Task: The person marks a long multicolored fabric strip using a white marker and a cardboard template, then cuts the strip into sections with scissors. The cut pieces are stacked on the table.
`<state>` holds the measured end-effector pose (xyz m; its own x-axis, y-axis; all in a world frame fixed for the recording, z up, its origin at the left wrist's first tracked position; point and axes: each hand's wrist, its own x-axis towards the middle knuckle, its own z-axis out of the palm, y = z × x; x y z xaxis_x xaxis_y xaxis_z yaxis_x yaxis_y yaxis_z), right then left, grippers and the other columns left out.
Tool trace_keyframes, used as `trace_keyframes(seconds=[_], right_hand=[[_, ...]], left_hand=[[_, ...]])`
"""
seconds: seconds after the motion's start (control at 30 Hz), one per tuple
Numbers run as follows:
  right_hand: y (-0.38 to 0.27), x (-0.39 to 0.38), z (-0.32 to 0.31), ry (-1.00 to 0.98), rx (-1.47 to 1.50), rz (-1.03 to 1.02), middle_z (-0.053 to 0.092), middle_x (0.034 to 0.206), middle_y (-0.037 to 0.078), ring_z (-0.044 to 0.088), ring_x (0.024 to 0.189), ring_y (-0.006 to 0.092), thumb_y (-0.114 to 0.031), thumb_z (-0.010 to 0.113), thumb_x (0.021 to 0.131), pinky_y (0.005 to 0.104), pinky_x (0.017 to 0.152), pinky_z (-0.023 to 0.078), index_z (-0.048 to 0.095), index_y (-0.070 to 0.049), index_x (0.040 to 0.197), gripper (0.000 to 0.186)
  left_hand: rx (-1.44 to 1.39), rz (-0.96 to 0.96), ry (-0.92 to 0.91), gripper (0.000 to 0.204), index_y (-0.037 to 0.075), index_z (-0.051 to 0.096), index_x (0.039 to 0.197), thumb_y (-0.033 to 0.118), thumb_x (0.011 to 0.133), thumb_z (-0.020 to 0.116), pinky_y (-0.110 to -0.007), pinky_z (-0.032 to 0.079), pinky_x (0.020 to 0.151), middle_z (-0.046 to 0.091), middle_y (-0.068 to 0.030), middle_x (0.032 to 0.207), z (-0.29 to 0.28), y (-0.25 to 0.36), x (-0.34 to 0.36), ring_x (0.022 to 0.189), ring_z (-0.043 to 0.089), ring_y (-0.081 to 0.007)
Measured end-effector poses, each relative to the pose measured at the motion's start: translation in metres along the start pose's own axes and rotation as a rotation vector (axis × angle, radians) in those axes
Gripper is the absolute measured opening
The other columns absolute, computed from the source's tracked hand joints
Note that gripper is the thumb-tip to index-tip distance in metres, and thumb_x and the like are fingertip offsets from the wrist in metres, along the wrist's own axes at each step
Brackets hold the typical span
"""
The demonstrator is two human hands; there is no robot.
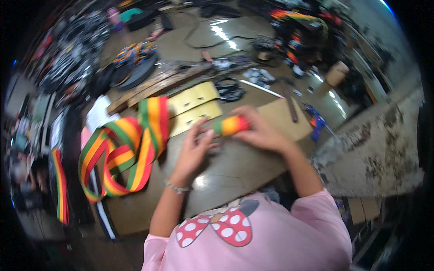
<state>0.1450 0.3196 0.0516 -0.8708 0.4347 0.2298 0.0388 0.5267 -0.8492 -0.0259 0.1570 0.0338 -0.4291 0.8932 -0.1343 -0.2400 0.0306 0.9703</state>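
Dim, uneven light; a bluish-white light streak (pixel 386 6) shows near 2 o'clock. White glare lies across the tabletop (pixel 226 169) at 12 and between 2 and 3 o'clock. The person's left hand (pixel 195 147), right hand (pixel 263 132) and striped roll (pixel 230 126) look blurred; edges bend toward a black rim

The left fisheye camera of a head-worn pair is looking steeply down and forward from above the shirt (pixel 289 232), which is filling much of the lower edge. It is facing the hands (pixel 195 147) (pixel 262 132) from close by, keeping them near the middle. The surface (pixel 226 169) is stretching away toward the top, its near edge running aslant. Straight lines are bending toward a dark, rounded rim.
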Motion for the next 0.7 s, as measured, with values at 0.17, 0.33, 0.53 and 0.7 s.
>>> trace_keyframes(seconds=[0.17,0.33,0.53,0.7], right_hand=[[0.076,-0.005,-0.208,0.394,-1.089,0.435,0.067,0.098,0.025,0.065,0.093,0.0416,-0.011,0.074,0.079,0.0457,0.082,0.052,0.061,0.002,0.114,0.039],[0.2,-0.038,-0.329,0.277,-1.254,1.001,0.066,0.115,0.026,0.065,0.106,0.0367,-0.012,0.067,0.081,0.045,0.09,0.051,0.061,0.002,0.116,0.039],[0.054,0.019,-0.215,0.627,-1.31,0.642,0.056,0.137,0.022,0.055,0.123,0.0386,-0.044,0.065,0.091,0.0446,0.102,0.044,0.042,-0.007,0.147,0.07],[-0.082,0.073,0.049,-0.17,-0.215,0.092,0.066,0.098,0.013,0.063,0.09,0.0207,-0.045,0.06,0.095,0.035,0.083,0.05,0.058,-0.003,0.12,0.049]], left_hand=[[0.294,-0.077,-0.281,0.035,0.001,0.057,0.131,0.021,0.101,0.058,-0.029,0.052,0.087,0.067,-0.0101,0.113,-0.008,0.006,-0.042,0.101,0.066,-0.0157],[0.028,0.008,-0.088,0.025,0.001,0.066,0.117,0.017,0.098,0.063,-0.023,0.053,0.071,0.069,-0.0064,0.095,-0.044,0.021,-0.09,0.083,0.067,-0.0099],[0.671,0.361,0.824,0.013,0.003,0.066,0.103,0.012,0.095,0.065,-0.029,0.053,0.068,0.065,-0.0062,0.093,-0.107,0.041,-0.126,0.083,0.066,-0.0161],[1.523,0.171,1.2,0.044,0.004,0.062,0.116,0.031,0.084,0.072,-0.048,0.047,0.092,0.06,-0.0164,0.115,-0.161,0.045,-0.129,0.108,0.058,-0.036]])
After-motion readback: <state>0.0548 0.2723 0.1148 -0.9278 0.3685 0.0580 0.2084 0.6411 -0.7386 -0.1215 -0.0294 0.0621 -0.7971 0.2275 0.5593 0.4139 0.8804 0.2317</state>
